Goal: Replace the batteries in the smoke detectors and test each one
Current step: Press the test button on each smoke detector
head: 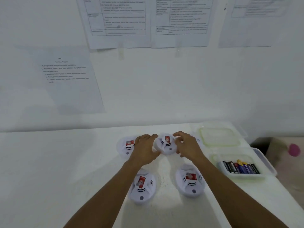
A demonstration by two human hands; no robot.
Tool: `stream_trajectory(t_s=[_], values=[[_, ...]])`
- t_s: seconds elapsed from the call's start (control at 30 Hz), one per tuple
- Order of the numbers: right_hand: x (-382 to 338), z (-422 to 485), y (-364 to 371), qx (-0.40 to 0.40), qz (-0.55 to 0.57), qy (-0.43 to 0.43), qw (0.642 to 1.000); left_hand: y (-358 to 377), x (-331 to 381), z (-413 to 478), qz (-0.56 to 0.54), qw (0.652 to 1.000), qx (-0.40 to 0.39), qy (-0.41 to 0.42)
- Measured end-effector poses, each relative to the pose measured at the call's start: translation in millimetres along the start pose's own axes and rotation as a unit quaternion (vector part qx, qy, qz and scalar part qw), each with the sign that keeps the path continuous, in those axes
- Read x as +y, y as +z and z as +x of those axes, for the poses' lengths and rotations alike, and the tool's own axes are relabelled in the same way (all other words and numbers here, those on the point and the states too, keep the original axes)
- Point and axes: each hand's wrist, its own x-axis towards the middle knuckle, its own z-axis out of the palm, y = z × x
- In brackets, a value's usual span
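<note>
Several white round smoke detectors with red labels lie on the white table [65,162]. My left hand [145,148] and my right hand [186,145] curl round the two sides of the far middle detector [166,144]. Another detector [127,146] sits just left of my left hand. Two more lie nearer me, one at the near left [142,186] and one at the near right [190,181]. A further detector [198,139] is mostly hidden behind my right hand. A clear plastic box [266,163] holding several batteries [241,167] stands at the right.
The box's clear lid [219,137] with a green seal lies behind it by the wall. Printed sheets [69,78] are taped to the white wall. The table's right edge runs close past the battery box, with a pink object [294,149] beyond it.
</note>
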Motion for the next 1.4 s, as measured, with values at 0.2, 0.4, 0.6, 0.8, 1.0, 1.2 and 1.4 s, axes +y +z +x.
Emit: stream_trajectory(t_s=[0.2,0.4,0.6,0.8,1.0,1.2,1.4], values=[[2,0,2,-0.010,-0.024,0.001,1.000,14,22,13,-0.033,0.999,-0.013,-0.007],[5,0,-5,-0.018,0.038,-0.002,0.999,9,26,2,-0.186,0.982,0.019,-0.019],[-4,-3,-14,-0.024,0.118,-0.032,0.992,-5,22,-11,-0.402,0.913,0.056,-0.048],[-10,-15,-20,-0.121,0.288,-0.042,0.949,-19,31,-22,-0.512,0.857,0.055,-0.031],[-4,-25,-16,-0.082,0.328,-0.048,0.940,-23,39,-30,-0.558,0.828,0.033,-0.040],[1,-33,-15,-0.097,0.341,-0.076,0.932,-24,52,-39,-0.577,0.813,0.060,-0.040],[0,-39,-18,-0.089,0.349,-0.066,0.931,-26,65,-46,-0.554,0.829,0.081,-0.010]])
